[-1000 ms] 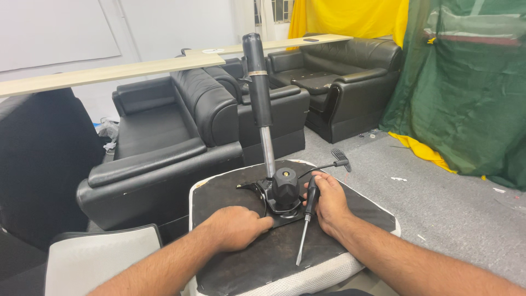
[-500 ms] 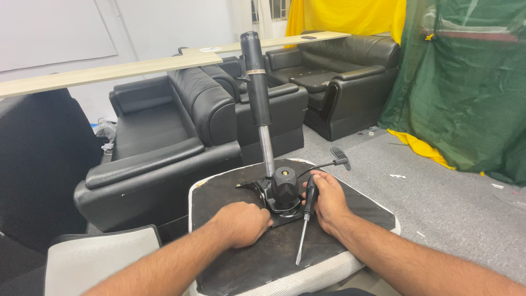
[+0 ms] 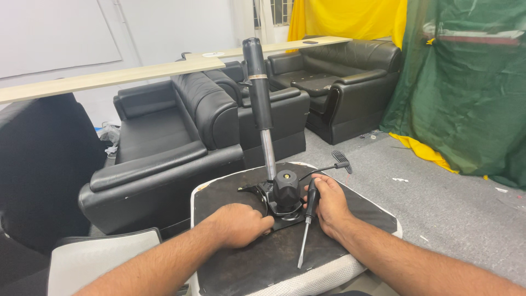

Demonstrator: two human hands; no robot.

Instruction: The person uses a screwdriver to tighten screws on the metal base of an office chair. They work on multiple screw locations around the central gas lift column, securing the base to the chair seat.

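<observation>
An upturned office chair seat (image 3: 350, 257) with a black underside lies in front of me. A black metal mechanism plate (image 3: 274, 211) with a round knob (image 3: 286, 183) is fixed at its middle, and a gas lift cylinder (image 3: 259, 98) stands upright from it. My left hand (image 3: 241, 223) rests closed against the plate's near left edge. My right hand (image 3: 327, 205) holds a black-handled screwdriver (image 3: 306, 227), its tip pointing down toward me over the seat. A thin lever (image 3: 335, 164) with a paddle end sticks out to the right of the mechanism.
Black leather sofas (image 3: 164, 148) stand behind the seat, with a long pale wooden board (image 3: 137, 72) laid across their backs. A green sheet (image 3: 471, 87) and yellow cloth (image 3: 350, 19) hang at the right. A grey cushion (image 3: 98, 257) lies at the lower left, on grey floor (image 3: 455, 203).
Both hands stay at the mechanism; my left hand has shifted slightly nearer the plate. The screwdriver keeps its position.
</observation>
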